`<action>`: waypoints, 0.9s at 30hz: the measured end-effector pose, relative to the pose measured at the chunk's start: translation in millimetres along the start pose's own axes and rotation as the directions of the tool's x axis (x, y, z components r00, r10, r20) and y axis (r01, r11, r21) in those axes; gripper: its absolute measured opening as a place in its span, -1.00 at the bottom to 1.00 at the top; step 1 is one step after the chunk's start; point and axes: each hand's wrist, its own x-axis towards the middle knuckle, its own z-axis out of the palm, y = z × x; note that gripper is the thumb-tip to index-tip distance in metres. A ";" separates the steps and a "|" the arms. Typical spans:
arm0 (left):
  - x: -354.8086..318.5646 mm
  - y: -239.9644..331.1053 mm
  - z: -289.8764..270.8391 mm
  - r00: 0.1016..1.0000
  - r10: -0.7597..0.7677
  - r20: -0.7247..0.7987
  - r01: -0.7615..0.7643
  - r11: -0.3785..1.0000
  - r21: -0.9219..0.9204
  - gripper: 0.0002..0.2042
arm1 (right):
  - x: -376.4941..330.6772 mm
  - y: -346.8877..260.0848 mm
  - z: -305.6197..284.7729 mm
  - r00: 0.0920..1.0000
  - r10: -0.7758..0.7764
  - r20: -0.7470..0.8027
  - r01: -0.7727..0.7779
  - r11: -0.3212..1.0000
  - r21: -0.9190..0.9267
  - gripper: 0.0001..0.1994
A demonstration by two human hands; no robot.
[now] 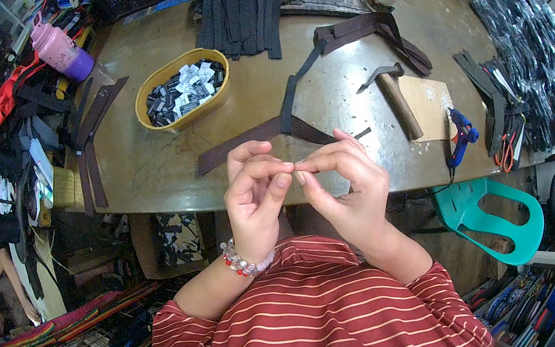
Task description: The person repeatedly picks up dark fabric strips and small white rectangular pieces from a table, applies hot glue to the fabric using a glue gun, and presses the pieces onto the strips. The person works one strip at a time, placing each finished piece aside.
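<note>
My left hand (pixel 252 199), with a bead bracelet on its wrist, and my right hand (pixel 347 184) meet just in front of the table's near edge. The thumb and forefinger tips of both hands are pinched against each other. If something tiny is between them, it is too small to see. Right behind my hands a long brown strap (pixel 244 142) lies flat on the table (pixel 148 171), crossed by a narrower black strap (pixel 291 96).
A yellow oval bowl (pixel 210 104) of small black-and-white labels stands at the left. A hammer (pixel 397 101), a wooden board (pixel 429 104), a blue glue gun (pixel 462 135) and scissors (pixel 504 154) lie at the right. Black straps (pixel 242 10) are piled at the back. A green chair (pixel 491 213) stands below right.
</note>
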 end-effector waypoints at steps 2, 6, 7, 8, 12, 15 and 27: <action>-0.1 -1.2 0.9 0.999 0.044 -0.001 -0.044 0.999 -0.008 -0.92 | 0.2 -1.2 0.6 1.000 0.020 -0.013 -0.020 1.000 0.021 -0.89; -2.4 -1.4 3.9 0.995 0.100 -0.014 -0.100 0.995 0.023 -0.89 | 0.7 -3.5 1.2 0.999 0.019 -0.028 -0.017 0.999 0.042 -0.90; -3.0 -1.1 4.5 0.993 0.117 -0.007 -0.117 0.993 0.036 -0.89 | 0.8 -3.7 1.3 0.999 0.014 -0.030 -0.013 0.999 0.052 -0.90; -3.5 -0.6 4.8 0.992 0.130 -0.004 -0.129 0.990 0.047 -0.89 | 1.0 -3.9 1.3 0.999 0.016 -0.029 -0.014 0.998 0.059 -0.90; -5.2 1.7 5.0 0.999 0.045 0.015 -0.044 0.997 -0.064 -0.90 | 1.2 -3.6 0.6 0.999 0.030 -0.013 -0.028 0.994 0.108 -0.90; -6.6 3.5 4.8 0.997 -0.065 0.037 0.071 0.980 -0.184 -0.93 | 0.8 -3.0 -0.7 0.997 0.074 0.027 -0.077 0.984 0.162 -0.91; -4.2 10.1 4.6 0.980 -0.177 0.088 0.197 0.924 -0.329 -0.94 | 1.1 -1.7 -8.1 0.998 -0.043 0.046 0.038 0.994 0.105 -0.86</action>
